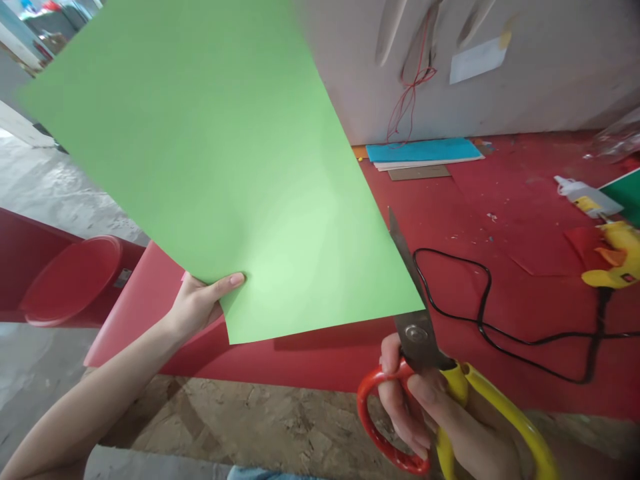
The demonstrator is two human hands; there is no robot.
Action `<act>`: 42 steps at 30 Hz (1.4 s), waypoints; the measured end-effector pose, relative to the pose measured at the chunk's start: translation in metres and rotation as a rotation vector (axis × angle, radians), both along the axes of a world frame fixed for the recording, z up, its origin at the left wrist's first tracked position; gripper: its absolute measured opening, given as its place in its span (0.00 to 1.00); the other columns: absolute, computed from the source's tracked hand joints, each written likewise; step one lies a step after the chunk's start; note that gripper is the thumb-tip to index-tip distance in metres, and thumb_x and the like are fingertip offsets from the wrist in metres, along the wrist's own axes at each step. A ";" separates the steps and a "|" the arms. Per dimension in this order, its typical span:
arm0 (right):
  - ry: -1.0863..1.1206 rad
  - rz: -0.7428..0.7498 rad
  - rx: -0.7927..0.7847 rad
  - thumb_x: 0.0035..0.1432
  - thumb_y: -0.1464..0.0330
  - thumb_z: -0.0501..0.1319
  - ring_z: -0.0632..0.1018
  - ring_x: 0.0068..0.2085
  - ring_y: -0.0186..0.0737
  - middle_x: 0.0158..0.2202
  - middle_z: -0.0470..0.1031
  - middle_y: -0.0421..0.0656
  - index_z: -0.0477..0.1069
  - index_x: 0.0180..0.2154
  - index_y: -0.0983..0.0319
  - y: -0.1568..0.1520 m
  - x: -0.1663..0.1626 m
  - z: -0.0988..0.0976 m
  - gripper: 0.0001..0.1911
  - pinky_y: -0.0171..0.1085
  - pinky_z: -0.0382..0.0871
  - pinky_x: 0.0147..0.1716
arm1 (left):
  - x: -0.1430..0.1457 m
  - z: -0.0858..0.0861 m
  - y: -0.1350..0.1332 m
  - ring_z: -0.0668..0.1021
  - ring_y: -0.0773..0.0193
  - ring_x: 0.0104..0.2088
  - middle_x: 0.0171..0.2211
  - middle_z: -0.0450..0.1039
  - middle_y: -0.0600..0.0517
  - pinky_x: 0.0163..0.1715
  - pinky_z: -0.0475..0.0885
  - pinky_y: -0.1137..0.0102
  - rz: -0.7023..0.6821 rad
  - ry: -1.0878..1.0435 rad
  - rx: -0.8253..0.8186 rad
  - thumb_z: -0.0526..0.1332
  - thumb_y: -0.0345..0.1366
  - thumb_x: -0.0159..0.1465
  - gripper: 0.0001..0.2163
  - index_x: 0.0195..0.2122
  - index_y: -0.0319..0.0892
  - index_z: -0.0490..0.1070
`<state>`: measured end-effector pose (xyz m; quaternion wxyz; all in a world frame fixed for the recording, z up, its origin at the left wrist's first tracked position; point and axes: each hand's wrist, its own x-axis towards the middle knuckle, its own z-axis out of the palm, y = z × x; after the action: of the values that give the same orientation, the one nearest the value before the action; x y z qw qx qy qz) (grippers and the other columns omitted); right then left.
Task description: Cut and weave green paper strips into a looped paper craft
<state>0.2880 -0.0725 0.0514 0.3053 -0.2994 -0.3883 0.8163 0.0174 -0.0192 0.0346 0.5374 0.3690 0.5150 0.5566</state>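
A large sheet of green paper [260,173] fills the middle of the head view, raised above a red-covered table. My left hand [203,300] pinches its lower left edge, the thumb on top and the fingers hidden beneath. In my right hand [450,413] is a pair of scissors [416,333] with one red and one yellow handle loop. The scissor blades lie along the sheet's right edge at its lower right corner; one blade is partly behind the paper. How far apart the blades are is hard to make out.
On the red table [530,213] lie a yellow glue gun [620,257], its black cord [487,293], a white squeeze bottle [587,197] and blue sheets [425,151]. A red bucket [75,280] stands at left. A grey panel with red string [413,87] rises behind.
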 end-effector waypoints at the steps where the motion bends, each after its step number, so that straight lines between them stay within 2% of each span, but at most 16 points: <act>1: 0.023 0.016 0.018 0.60 0.53 0.52 0.57 0.19 0.25 0.19 0.56 0.32 0.57 0.36 0.59 0.001 0.000 0.000 0.15 0.28 0.53 0.19 | -0.001 -0.001 0.000 0.79 0.52 0.42 0.43 0.77 0.46 0.41 0.78 0.61 0.000 -0.004 -0.005 0.72 0.31 0.45 0.34 0.54 0.45 0.63; 4: 0.091 0.053 0.049 0.60 0.57 0.54 0.61 0.23 0.27 0.25 0.59 0.36 0.58 0.38 0.59 0.005 0.000 -0.001 0.12 0.30 0.59 0.23 | -0.003 -0.004 0.001 0.79 0.51 0.42 0.42 0.77 0.46 0.42 0.78 0.61 0.004 -0.009 -0.020 0.72 0.32 0.46 0.33 0.54 0.44 0.64; 7: 0.110 0.091 0.071 0.60 0.61 0.54 0.61 0.24 0.27 0.27 0.59 0.37 0.60 0.36 0.59 0.006 0.001 -0.002 0.09 0.31 0.59 0.25 | -0.004 -0.007 0.003 0.79 0.51 0.41 0.42 0.77 0.46 0.41 0.78 0.62 0.011 -0.003 -0.011 0.73 0.35 0.43 0.35 0.53 0.45 0.65; 9: 0.123 0.109 0.066 0.60 0.62 0.54 0.62 0.25 0.28 0.28 0.59 0.37 0.60 0.38 0.59 0.005 0.002 -0.003 0.08 0.31 0.60 0.27 | -0.004 -0.008 0.004 0.80 0.51 0.40 0.41 0.77 0.46 0.40 0.79 0.62 0.015 -0.006 0.000 0.74 0.37 0.42 0.35 0.53 0.45 0.65; 12: 0.160 0.128 0.020 0.58 0.63 0.55 0.62 0.26 0.28 0.30 0.60 0.37 0.57 0.43 0.57 0.004 0.002 -0.005 0.12 0.32 0.62 0.29 | -0.002 -0.008 0.005 0.80 0.52 0.39 0.41 0.77 0.46 0.39 0.79 0.64 0.018 -0.019 0.014 0.74 0.37 0.42 0.35 0.53 0.46 0.65; 15: 0.186 0.154 0.012 0.57 0.63 0.55 0.61 0.26 0.29 0.31 0.59 0.37 0.56 0.43 0.56 0.003 0.001 -0.007 0.12 0.32 0.62 0.30 | -0.002 -0.007 0.005 0.80 0.52 0.40 0.41 0.77 0.46 0.38 0.79 0.64 -0.006 -0.012 0.012 0.73 0.37 0.42 0.35 0.53 0.46 0.65; 19: 0.138 0.147 0.067 0.58 0.64 0.53 0.61 0.27 0.30 0.30 0.59 0.38 0.55 0.43 0.56 0.003 0.001 -0.007 0.11 0.33 0.62 0.30 | -0.005 -0.008 0.005 0.79 0.51 0.41 0.42 0.77 0.45 0.37 0.80 0.63 -0.042 -0.007 -0.007 0.73 0.38 0.43 0.35 0.53 0.46 0.64; 25: 0.004 0.154 0.106 0.55 0.68 0.51 0.65 0.29 0.33 0.34 0.63 0.42 0.55 0.45 0.59 0.003 0.008 0.001 0.15 0.38 0.65 0.33 | -0.006 -0.007 0.006 0.80 0.52 0.39 0.40 0.78 0.46 0.37 0.79 0.64 -0.015 -0.022 -0.015 0.74 0.37 0.42 0.36 0.53 0.44 0.65; 31: -0.076 0.127 0.160 0.50 0.69 0.51 0.66 0.28 0.34 0.30 0.62 0.40 0.60 0.39 0.58 -0.004 0.010 -0.003 0.11 0.37 0.65 0.30 | -0.007 -0.011 0.009 0.81 0.52 0.34 0.32 0.80 0.49 0.40 0.79 0.63 -0.061 -0.085 -0.048 0.75 0.39 0.38 0.37 0.51 0.43 0.67; 35: -0.172 0.105 0.212 0.48 0.67 0.52 0.67 0.27 0.35 0.27 0.63 0.41 0.63 0.31 0.59 -0.006 0.007 0.001 0.06 0.35 0.65 0.28 | -0.011 -0.014 0.012 0.81 0.50 0.35 0.30 0.80 0.49 0.43 0.77 0.60 -0.092 -0.098 -0.027 0.75 0.40 0.38 0.37 0.51 0.43 0.67; 38: -0.210 0.066 0.208 0.47 0.67 0.52 0.66 0.26 0.35 0.27 0.63 0.41 0.62 0.34 0.58 -0.004 0.000 0.002 0.08 0.35 0.65 0.27 | -0.016 -0.013 0.016 0.81 0.50 0.37 0.31 0.80 0.50 0.45 0.76 0.60 -0.060 -0.083 0.021 0.75 0.40 0.38 0.37 0.51 0.44 0.67; 42: -0.055 0.076 0.225 0.46 0.66 0.52 0.62 0.21 0.32 0.23 0.60 0.37 0.60 0.37 0.56 -0.005 -0.005 -0.008 0.13 0.33 0.62 0.22 | -0.026 -0.013 0.024 0.80 0.50 0.39 0.33 0.80 0.50 0.46 0.76 0.61 -0.030 -0.080 0.078 0.75 0.39 0.37 0.37 0.50 0.44 0.68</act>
<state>0.2828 -0.0770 0.0430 0.2949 -0.2705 -0.4969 0.7700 -0.0083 0.0050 0.0215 0.5509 0.3747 0.4654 0.5827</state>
